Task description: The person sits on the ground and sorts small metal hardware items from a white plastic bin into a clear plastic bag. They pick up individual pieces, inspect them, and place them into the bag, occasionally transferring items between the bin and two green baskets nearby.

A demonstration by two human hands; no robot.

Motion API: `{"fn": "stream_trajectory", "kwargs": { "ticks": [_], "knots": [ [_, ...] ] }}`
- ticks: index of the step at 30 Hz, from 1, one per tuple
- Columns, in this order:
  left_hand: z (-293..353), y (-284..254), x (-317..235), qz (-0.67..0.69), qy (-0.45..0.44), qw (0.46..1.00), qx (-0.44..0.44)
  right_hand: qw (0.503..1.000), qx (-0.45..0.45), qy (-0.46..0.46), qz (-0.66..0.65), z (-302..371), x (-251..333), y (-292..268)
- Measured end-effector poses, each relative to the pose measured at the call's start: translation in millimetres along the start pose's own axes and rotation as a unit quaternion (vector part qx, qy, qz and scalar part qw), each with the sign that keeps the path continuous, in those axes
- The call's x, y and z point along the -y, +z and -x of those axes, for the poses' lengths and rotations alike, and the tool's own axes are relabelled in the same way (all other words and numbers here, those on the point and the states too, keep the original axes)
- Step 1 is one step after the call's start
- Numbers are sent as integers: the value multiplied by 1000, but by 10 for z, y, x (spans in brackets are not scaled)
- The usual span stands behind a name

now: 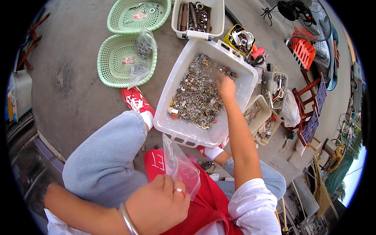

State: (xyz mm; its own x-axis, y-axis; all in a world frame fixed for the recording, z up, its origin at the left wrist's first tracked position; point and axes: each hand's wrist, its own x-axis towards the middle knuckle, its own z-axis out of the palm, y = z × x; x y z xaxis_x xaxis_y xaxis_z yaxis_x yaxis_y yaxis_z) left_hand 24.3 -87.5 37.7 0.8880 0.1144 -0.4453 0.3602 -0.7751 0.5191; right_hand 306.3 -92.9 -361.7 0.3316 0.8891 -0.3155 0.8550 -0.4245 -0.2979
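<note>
My left hand [158, 201], with a ring and a bangle on it, is closed on a clear plastic bag [182, 168] above my lap. My right hand [226, 87] reaches into a large white translucent plastic bin [164, 117]. It is over the right side of a heap of mixed screws, bolts, nuts and washers [197, 94]. Its fingers are blurred and partly hidden, so I cannot see whether they grip anything. A small white and orange piece [172, 112] lies at the heap's near left edge.
Two green baskets [102, 64] stand left of the bin; the nearer holds a plastic bag of small metal parts [143, 49]. Behind the bin is a white tub of large bolts [196, 34]. A yellow container [227, 38], small tubs [258, 121] and a reddish wooden chair [301, 102] stand right.
</note>
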Motion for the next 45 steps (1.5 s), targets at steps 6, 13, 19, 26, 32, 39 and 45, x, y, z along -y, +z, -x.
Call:
{"fn": "stream_trajectory", "kwargs": {
  "ticks": [6,13,19,26,32,39,45],
  "knots": [
    [22,140,97,14,31,998,-59,997,22,76,-18,91,14,-30],
    [-11,5,98,13,52,998,-45,971,23,170,-166,213,-212,-84],
    [35,-4,-2,-1,41,999,-29,623,156,225,-733,615,63,-517],
    [-125,100,11,-30,91,995,-26,571,87,217,-787,1116,-134,-840],
    [-63,181,-215,-56,62,997,1,657,-167,342,-651,1369,-1013,-965],
    [-152,225,-184,-51,83,993,64,836,-266,411,-248,1646,-1725,-448],
    [-93,266,-122,-37,77,993,79,939,-147,133,-279,1185,-319,-263]
  ]
}}
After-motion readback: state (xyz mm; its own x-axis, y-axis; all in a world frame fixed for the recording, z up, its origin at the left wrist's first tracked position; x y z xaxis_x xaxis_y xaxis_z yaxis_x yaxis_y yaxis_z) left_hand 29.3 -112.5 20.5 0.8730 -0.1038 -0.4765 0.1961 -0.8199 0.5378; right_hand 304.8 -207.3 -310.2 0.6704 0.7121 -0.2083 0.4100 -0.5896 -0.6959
